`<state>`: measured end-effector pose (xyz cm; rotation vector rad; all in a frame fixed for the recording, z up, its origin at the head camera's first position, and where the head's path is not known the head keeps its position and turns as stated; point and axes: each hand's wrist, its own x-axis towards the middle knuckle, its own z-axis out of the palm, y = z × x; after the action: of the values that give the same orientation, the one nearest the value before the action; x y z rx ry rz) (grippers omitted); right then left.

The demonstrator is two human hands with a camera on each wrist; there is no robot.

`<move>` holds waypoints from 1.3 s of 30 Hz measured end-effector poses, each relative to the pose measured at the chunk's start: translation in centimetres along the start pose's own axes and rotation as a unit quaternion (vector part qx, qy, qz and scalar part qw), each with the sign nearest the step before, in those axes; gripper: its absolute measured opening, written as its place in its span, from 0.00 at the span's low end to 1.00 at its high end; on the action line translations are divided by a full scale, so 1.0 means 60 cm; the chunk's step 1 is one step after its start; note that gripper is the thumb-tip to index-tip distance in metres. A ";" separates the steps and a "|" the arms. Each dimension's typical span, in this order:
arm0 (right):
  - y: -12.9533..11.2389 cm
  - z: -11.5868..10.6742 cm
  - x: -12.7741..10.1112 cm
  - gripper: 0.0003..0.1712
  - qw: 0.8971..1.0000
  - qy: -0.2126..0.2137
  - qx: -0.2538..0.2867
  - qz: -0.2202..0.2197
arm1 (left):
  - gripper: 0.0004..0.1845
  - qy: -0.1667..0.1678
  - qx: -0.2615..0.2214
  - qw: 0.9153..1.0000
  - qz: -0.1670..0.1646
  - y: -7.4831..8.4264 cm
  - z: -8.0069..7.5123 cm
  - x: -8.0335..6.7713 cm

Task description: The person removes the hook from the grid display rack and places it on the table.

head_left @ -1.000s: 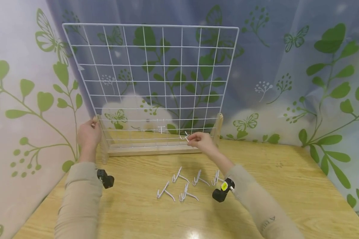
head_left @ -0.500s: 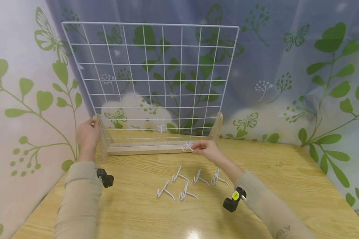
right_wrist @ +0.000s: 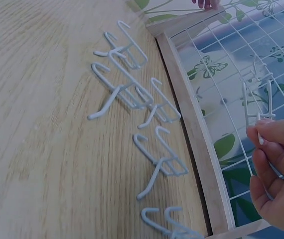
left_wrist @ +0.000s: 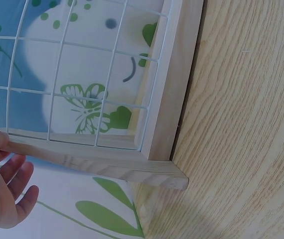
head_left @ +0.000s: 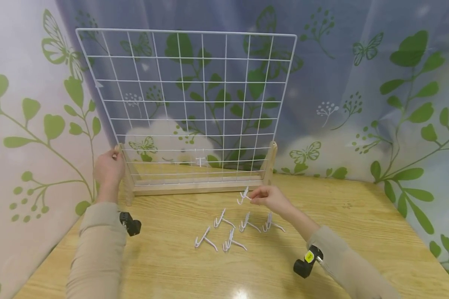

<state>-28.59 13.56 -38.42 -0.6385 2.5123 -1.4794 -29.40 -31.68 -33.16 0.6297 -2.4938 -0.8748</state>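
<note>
Carrying the hook, right hand has left the grid.

Both arms wear long beige sleeves. A small black camera is strapped at each wrist; the right hand's camera bears a round yellow sticker. The left hand is bare.

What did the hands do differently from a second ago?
The right hand, pinching a white hook, drew back from the wire grid down toward the table. The left hand stayed gripping the wooden post; five loose hooks stayed put.
</note>
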 end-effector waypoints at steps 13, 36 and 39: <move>0.026 -0.018 -0.047 0.08 0.999 -0.041 -0.026 -0.008 | 0.22 0.002 0.001 1.000 0.006 0.002 -0.002 -0.003; 0.070 -0.007 -0.121 0.04 0.996 -0.059 -0.063 0.002 | 0.22 0.006 0.008 1.000 0.006 0.000 0.004 0.000; 0.074 -0.001 -0.126 0.05 0.997 -0.055 -0.053 0.012 | 0.23 0.005 0.008 1.000 0.004 0.000 0.004 0.001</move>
<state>-23.05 18.75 -42.82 -0.6849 2.5186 -1.2730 -29.55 -31.61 -33.31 0.6276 -2.4957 -0.8479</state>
